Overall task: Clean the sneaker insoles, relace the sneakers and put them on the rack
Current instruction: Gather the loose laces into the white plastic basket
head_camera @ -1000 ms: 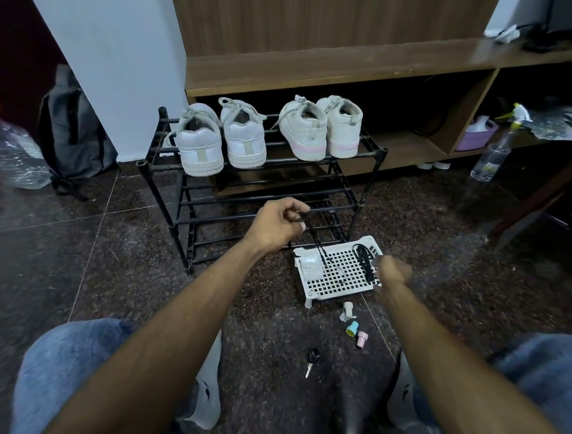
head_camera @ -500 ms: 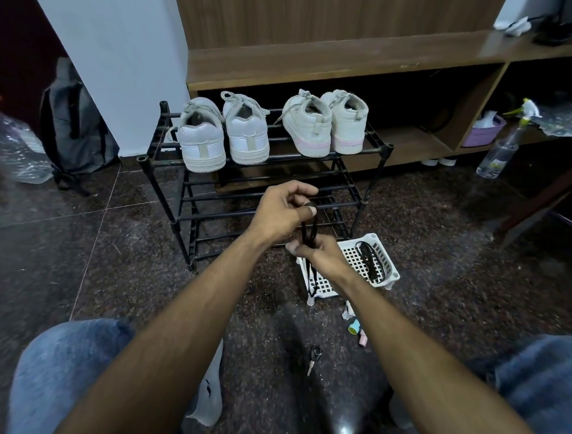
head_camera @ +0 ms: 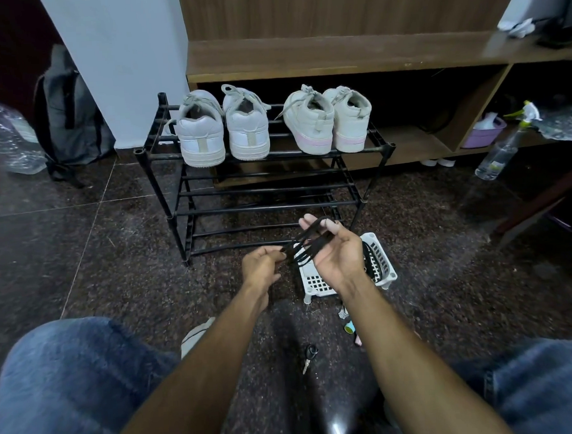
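Just below the centre of the frame, over the dark stone floor (head_camera: 83, 258): fingers (head_camera: 314, 222) of the right hand (head_camera: 337, 257), palm up and loosely spread, with a black shoelace (head_camera: 307, 245) looped in several strands across them and under the thumb. To the left, fingers of the left hand (head_camera: 260, 267) pinched together on the free end of that lace, knuckles up, wrist bent slightly down. Both forearms reaching forward from the lower edge, between two denim-clad knees.

Likely step: untangling the lace and finding its ends ahead of threading. Best done by keeping the pinch on the tip, drawing it out slowly to the left, and letting one loop at a time slip off the right fingers, so that no knot forms. Worth matching both ends for even length before the first eyelets.

Directly behind the right hand, a white slotted basket (head_camera: 383, 271) on the floor, holding a second black lace (head_camera: 368, 256). Below it, a few small coloured items, too small to name, and a key (head_camera: 308, 357) near the bottom centre. At lower centre, beside the left forearm, a sliver of a white sneaker (head_camera: 193, 339), mostly hidden; likely the one awaiting its lace.

Farther up, at centre, a black shoe rack (head_camera: 261, 208), with two pairs of white sneakers (head_camera: 272, 125) on its top tier, heels toward the camera. At far right, a spray bottle (head_camera: 501, 151) by a wooden shelf unit (head_camera: 336, 54).
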The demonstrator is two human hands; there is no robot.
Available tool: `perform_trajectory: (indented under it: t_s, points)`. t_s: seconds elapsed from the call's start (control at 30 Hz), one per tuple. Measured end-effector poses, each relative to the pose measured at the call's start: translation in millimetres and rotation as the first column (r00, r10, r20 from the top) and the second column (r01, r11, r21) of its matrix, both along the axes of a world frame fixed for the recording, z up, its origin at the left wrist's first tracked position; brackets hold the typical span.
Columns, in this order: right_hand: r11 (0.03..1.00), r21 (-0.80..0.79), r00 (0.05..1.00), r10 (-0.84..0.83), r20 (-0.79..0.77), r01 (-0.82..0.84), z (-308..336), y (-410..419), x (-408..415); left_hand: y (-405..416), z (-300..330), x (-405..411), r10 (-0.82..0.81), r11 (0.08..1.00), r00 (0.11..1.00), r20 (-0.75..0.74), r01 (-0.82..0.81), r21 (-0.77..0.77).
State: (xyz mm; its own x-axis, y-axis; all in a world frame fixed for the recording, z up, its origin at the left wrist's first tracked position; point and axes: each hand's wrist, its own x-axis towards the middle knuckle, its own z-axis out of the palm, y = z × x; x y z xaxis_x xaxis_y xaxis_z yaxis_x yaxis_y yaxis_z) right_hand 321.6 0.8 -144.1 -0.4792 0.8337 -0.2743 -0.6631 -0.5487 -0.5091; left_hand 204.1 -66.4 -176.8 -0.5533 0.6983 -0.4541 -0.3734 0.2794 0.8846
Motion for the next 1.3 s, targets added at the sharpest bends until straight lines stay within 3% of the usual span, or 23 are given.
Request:
perform_trajectory:
  t_s: [0.2,0.4,0.53,0.77,0.9,1.03,1.2,1.3]
  points:
    - [0.997,-0.066,0.998,-0.042,-0.041,0.039,2,4,-8,-5,-17,12,-0.221,0.975,0.960,0.170,0.217,0.041]
    - [0.995,-0.035,0.987,-0.088,0.131,0.094,-2,9,-7,-3,-9,16,-0.390,0.916,0.919,0.055,0.381,0.123]
    - [0.991,-0.032,0.969,-0.124,0.214,0.133,-10,12,-7,0,-14,21,-0.545,0.835,0.836,-0.057,0.548,0.047]
    - [0.999,-0.006,0.876,-0.040,0.480,0.049,-37,16,-5,11,-31,31,-0.561,0.828,0.799,-0.216,0.547,-0.125]
    - [1.000,-0.012,0.812,0.017,0.584,-0.012,-60,15,1,15,-45,32,-0.511,0.857,0.843,-0.166,0.485,-0.176]
    - [0.990,-0.134,0.699,0.069,0.711,0.038,-88,11,7,18,-62,31,-0.397,0.906,0.916,-0.053,0.382,-0.185]
    - [0.952,-0.296,0.564,0.286,0.775,-0.076,-129,9,5,27,-94,27,-0.443,0.864,0.896,-0.032,0.418,-0.280]
    - [0.954,-0.296,0.546,0.276,0.791,-0.053,-146,18,1,33,-109,28,-0.519,0.821,0.851,-0.083,0.469,-0.327]
